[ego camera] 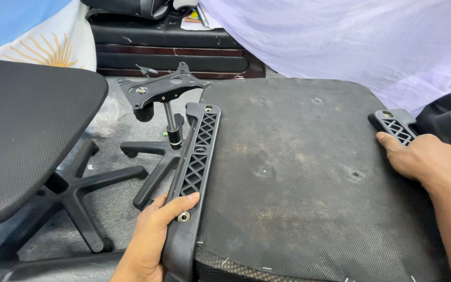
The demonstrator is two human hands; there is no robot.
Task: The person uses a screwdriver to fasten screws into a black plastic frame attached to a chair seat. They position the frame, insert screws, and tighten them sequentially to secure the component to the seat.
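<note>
An upturned office chair seat [309, 172] lies before me, its dusty black underside facing up. A black plastic armrest bracket [197, 151] with a lattice pattern is bolted along its left edge. My left hand [150, 237] grips the near end of that bracket, thumb on top beside a bolt. A second armrest bracket [395, 125] sits on the right edge. My right hand [426, 159] rests on it, fingers curled over its near part.
A chair base with star legs and a metal mounting plate [160, 89] stands on the grey floor behind the seat. Another chair with a mesh seat [27, 130] is at the left. White cloth [351, 42] hangs at the back right.
</note>
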